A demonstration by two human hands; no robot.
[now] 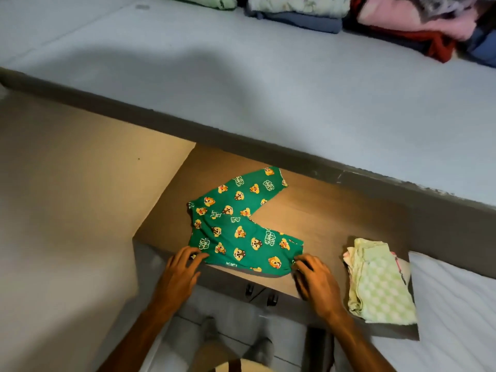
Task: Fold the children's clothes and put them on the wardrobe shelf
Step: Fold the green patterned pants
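Your green trousers (236,224) lie flat on the brown shelf (322,210), a soft printed knit covered in small orange cartoon faces and pale lettering (the words are too small to read). They make a V shape: the two legs splay apart, one running up and to the right toward the grey ledge (268,146), the other running right along the near edge, with the waist end to the left. The near leg's long axis sits roughly parallel to the shelf front. Your left hand (178,269) pinches the cloth at the near left corner, fingers curled on the fabric. Your right hand (315,277) grips the near leg's cuff at the right, fingers bent round the hem. To the right, well apart from the trousers, sits a folded pale green checked cloth (378,280), fuzzy in texture, with a pink layer showing at its edges. Beyond the ledge, on the smooth grey upper surface, stacks of folded clothes (375,20) lie in pink, blue, red and mint.
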